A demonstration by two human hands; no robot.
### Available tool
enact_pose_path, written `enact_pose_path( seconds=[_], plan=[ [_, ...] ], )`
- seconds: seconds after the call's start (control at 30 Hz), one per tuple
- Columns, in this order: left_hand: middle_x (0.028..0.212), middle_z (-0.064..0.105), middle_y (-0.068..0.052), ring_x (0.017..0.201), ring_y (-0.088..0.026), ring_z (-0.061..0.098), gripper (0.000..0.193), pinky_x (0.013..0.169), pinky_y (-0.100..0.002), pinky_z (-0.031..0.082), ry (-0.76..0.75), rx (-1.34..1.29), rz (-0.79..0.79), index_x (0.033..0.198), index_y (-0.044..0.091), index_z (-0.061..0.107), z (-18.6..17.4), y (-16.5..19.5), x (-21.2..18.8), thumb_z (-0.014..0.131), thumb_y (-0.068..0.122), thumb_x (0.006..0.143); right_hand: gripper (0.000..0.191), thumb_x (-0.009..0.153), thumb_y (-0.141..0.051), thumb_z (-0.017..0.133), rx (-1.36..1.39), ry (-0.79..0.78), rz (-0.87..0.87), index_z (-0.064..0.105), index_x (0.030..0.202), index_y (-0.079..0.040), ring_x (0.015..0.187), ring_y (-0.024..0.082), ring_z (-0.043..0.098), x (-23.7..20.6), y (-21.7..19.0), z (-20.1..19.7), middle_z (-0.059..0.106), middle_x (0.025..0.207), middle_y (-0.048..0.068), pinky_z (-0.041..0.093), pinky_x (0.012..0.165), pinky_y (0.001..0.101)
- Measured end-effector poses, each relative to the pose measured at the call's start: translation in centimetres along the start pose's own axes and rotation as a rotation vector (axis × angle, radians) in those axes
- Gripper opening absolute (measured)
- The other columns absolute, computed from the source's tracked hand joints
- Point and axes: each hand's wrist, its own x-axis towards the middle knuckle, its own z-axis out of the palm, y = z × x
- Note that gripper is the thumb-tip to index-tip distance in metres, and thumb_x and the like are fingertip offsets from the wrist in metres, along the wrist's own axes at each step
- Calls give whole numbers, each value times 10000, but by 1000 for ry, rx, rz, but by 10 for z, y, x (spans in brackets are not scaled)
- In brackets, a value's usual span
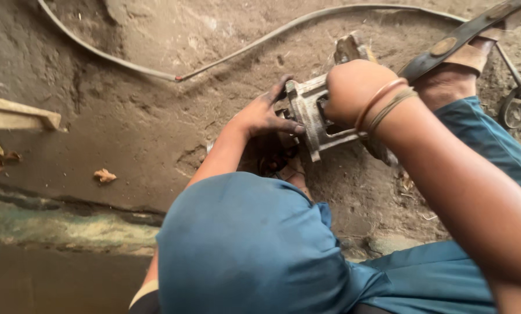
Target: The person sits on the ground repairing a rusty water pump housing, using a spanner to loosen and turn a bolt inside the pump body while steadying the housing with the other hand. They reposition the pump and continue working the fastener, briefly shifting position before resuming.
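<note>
A grimy grey metal housing (308, 116) sits on the dirt floor between my knees and feet. My left hand (265, 114), blackened with grease, presses against its left side with fingers wrapped on the edge. My right hand (353, 87) grips the housing's top right, wrist bent, with thin bangles and thread around the wrist. A dark part below the housing is mostly hidden by my left hand and knee. My blue-clad knee (243, 244) fills the lower middle of the view.
A long cable (155, 72) curves over the dirt floor at the back. My sandalled foot (458, 64) rests at the upper right beside a metal ring (513, 107). A wooden plank (16, 113) lies at the left, with dry leaves (104, 175) nearby.
</note>
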Motion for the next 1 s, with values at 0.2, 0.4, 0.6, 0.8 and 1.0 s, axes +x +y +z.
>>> enact_pose_path(
  seconds=[0.2,0.4,0.6,0.8,1.0],
  plan=[
    [1650,318,-226,1541,-381,289,1396,1261,-454,242,-36,-22,-71,1655,313,94,-5,-5,6,914,616,567,214,938,-140,543,11,76,131,704,826,-53,732,297,733,-44,-3,42,724,786,166,611,696,432],
    [1672,278,-223,1547,-390,261,1390,1257,-464,225,-38,-7,-12,1644,305,87,-1,-11,9,936,593,581,130,901,-135,585,30,467,127,656,930,-30,660,325,720,-66,-15,94,714,849,167,589,560,414],
    [1654,350,-212,1547,-369,306,1384,1262,-456,244,-27,-52,-20,1640,310,131,1,-6,6,951,540,549,221,869,-133,608,69,513,54,683,1029,0,672,340,711,-65,-7,108,705,824,163,578,583,434],
    [1663,339,-214,1565,-367,275,1366,1275,-459,226,-28,-48,12,1645,290,151,3,-4,5,970,492,570,293,872,-125,617,115,476,32,696,1111,25,663,332,706,-69,1,120,700,815,169,577,576,422],
    [1695,292,-185,1579,-368,239,1392,1285,-471,196,-27,-25,17,1645,297,130,5,-4,4,981,493,561,304,845,-97,626,195,576,-32,709,1099,47,630,314,692,-74,2,139,703,792,160,568,567,405]
  ],
)
